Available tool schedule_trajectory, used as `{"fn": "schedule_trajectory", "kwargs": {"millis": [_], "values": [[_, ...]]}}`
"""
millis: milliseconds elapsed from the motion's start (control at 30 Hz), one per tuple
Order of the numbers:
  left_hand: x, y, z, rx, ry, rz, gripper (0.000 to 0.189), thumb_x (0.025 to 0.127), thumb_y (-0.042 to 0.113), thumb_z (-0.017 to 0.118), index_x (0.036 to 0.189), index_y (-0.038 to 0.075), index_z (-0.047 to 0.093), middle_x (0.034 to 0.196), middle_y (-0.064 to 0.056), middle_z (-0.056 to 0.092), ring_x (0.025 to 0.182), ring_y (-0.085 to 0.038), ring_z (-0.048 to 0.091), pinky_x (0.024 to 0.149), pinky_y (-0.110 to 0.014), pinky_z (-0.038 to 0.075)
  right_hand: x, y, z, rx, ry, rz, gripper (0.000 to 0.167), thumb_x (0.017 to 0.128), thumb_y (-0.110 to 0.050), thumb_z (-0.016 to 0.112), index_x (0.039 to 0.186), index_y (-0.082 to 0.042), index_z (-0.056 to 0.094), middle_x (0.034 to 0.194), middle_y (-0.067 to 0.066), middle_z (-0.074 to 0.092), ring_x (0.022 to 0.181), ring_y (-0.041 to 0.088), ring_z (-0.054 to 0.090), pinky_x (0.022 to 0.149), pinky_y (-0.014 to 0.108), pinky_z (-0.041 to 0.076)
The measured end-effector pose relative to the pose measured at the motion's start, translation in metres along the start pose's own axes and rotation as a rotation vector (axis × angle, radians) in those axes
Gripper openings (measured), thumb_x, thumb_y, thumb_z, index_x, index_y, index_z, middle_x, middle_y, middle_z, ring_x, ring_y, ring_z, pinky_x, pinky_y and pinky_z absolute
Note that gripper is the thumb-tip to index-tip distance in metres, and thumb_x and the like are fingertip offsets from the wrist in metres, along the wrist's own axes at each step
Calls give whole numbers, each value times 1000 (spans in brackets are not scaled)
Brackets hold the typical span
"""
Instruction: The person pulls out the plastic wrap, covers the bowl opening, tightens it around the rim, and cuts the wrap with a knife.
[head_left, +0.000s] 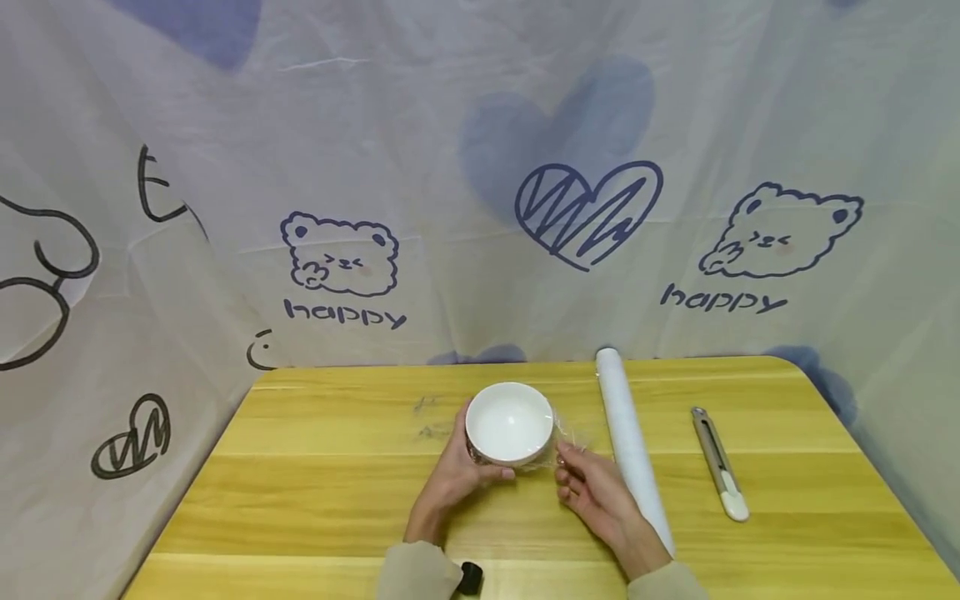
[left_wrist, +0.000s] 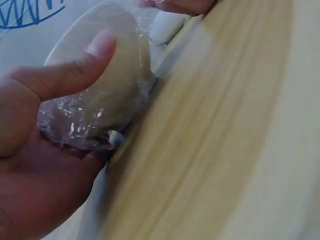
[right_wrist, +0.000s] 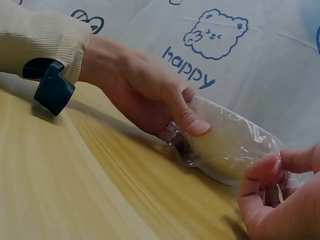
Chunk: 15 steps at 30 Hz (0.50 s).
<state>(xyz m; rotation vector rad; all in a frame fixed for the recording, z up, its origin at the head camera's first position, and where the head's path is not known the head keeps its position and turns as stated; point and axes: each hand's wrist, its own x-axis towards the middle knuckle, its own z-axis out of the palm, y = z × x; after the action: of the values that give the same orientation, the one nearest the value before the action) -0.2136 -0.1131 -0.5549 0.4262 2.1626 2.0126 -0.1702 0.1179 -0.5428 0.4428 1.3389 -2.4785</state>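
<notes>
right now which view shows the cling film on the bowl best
The right wrist view: the cling film shows wrinkled over the bowl's side. The left wrist view shows it bunched, partly behind the thumb. The head view shows only a faint fringe.

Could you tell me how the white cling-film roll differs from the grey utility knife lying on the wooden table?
The white cling-film roll is a long, thick cylinder, while the grey utility knife is shorter, slim and flat. The roll lies right beside the right hand; the knife lies farther out, untouched. Both lie lengthwise on the wooden table.
</notes>
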Motion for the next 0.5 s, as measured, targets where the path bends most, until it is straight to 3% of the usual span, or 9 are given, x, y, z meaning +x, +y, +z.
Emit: {"fn": "schedule_trajectory", "kwargs": {"millis": [133, 267, 500], "values": [[1, -1, 3, 1, 39, 16, 117, 68, -10, 90, 161, 8, 22, 157, -22, 36, 143, -40, 36, 121, -52, 25, -1, -1, 0, 12, -15, 18, 14, 107, -18, 56, 107, -7, 65, 92, 1, 65, 80, 9, 57, 63, 19, 43], [0, -3, 3, 13, 47, 18, 115, 68, -11, 90, 160, 7, 24, 156, -21, 37, 144, -39, 37, 121, -51, 26, -1, -2, 1, 26, -29, 27, 16, 108, -17, 52, 103, -8, 65, 92, 1, 68, 80, 9, 58, 64, 20, 43], [-1, -1, 5, 20, 53, 18, 115, 67, -11, 91, 159, 4, 24, 156, -22, 37, 146, -38, 34, 121, -49, 25, -6, -4, 4, 66, -2, -37, 16, 108, -14, 51, 106, -5, 64, 90, 1, 69, 80, 10, 57, 69, 23, 47]]}}
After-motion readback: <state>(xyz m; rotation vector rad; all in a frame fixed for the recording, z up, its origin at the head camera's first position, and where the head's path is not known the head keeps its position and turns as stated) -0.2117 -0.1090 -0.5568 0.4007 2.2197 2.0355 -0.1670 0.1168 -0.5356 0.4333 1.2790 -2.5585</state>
